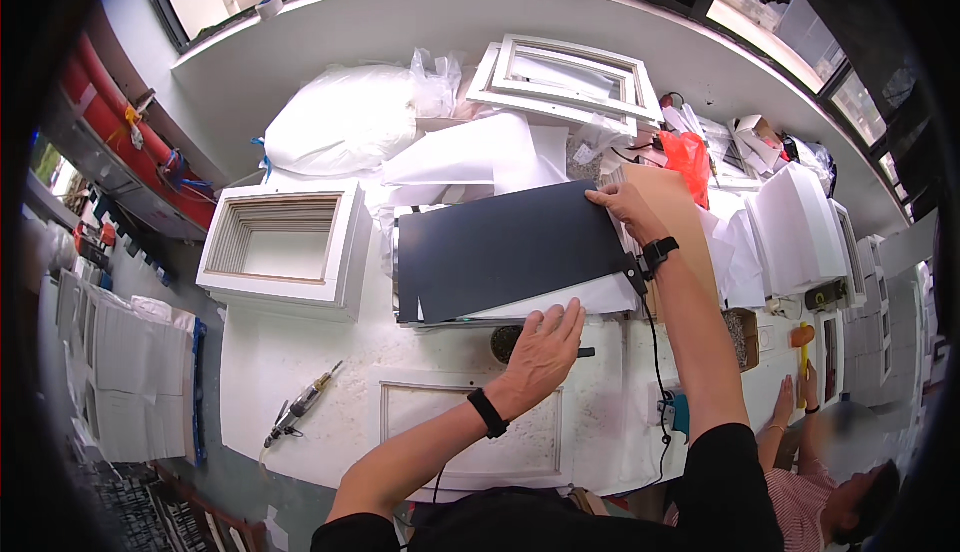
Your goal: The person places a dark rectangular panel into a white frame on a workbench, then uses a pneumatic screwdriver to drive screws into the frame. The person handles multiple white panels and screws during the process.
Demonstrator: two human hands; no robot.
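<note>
A dark grey rectangular sheet (510,252) lies tilted on a stack of flat sheets in the middle of the table, with a white sheet (560,298) showing under its near edge. My right hand (628,208) pinches the grey sheet's far right corner between thumb and fingers. Close to the near edge of the stack, my left hand (545,352) is held flat, fingers stretched out and holding nothing. Beneath that hand a round dark object (506,342) is partly hidden. A white frame (470,427) lies flat on the table below my left forearm.
Stacked white frames (285,242) stand at the left, with a power screwdriver (303,407) nearer me. White bags (345,122), more frames (575,77) and a red plastic bag (686,164) crowd the back. At the right, another person's hands are by a yellow-handled hammer (804,357).
</note>
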